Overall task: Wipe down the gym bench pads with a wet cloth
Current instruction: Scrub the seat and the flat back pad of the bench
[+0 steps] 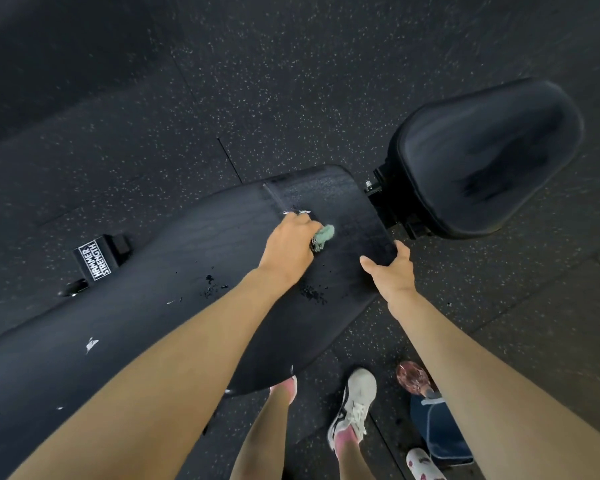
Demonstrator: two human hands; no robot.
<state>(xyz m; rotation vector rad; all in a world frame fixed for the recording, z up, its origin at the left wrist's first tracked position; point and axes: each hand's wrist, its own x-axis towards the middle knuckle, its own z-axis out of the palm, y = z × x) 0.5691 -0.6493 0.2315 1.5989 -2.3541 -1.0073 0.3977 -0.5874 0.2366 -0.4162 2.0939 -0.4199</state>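
Note:
A long black bench pad (153, 306) runs from the lower left to the centre, its vinyl cracked and flaking in spots. A separate black seat pad (482, 157) stands at the upper right. My left hand (288, 247) grips a bunched pale green cloth (324, 235) and presses it on the long pad near its far end. My right hand (392, 271) holds that pad's right edge, thumb on top and fingers curled over the side.
Black speckled rubber flooring (291, 81) surrounds the bench. A frame foot with a white "Hammer Strength" label (96, 259) sits at the left. My white shoe (354, 407), a dark blue bag (437, 431) and a pink patterned bottle (413, 377) lie at the lower right.

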